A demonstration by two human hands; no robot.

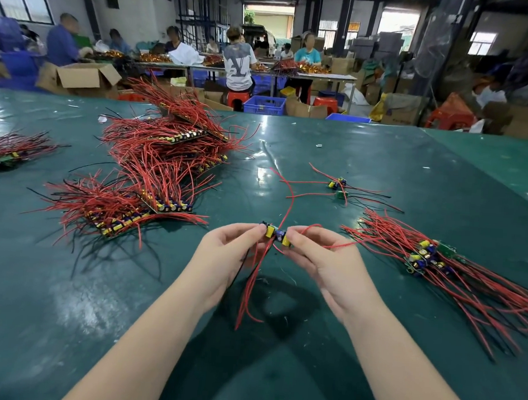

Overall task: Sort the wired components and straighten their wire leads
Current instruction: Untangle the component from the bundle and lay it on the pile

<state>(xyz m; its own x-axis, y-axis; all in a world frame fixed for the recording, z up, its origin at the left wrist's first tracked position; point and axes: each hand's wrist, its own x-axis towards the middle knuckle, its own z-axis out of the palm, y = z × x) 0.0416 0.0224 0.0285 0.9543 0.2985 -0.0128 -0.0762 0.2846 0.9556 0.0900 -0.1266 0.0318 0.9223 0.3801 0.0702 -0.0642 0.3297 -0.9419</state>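
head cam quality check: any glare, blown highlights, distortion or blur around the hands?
Head view: glare patches on the glossy green table cover, strongest lower left and along the far edge; doorway and windows behind blown out; wide-angle bending at the frame edges; background soft. Both hands, left hand and right hand, and the held component are sharp, their shadow falling beneath them.

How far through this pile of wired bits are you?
Judging by the table, early on. Done: a small bundle at right, its leads lying roughly parallel. In hand: one component, pinched between the left hand and right hand, red leads dangling. Left: two loose pieces beyond, plus the big tangled heaps at left.
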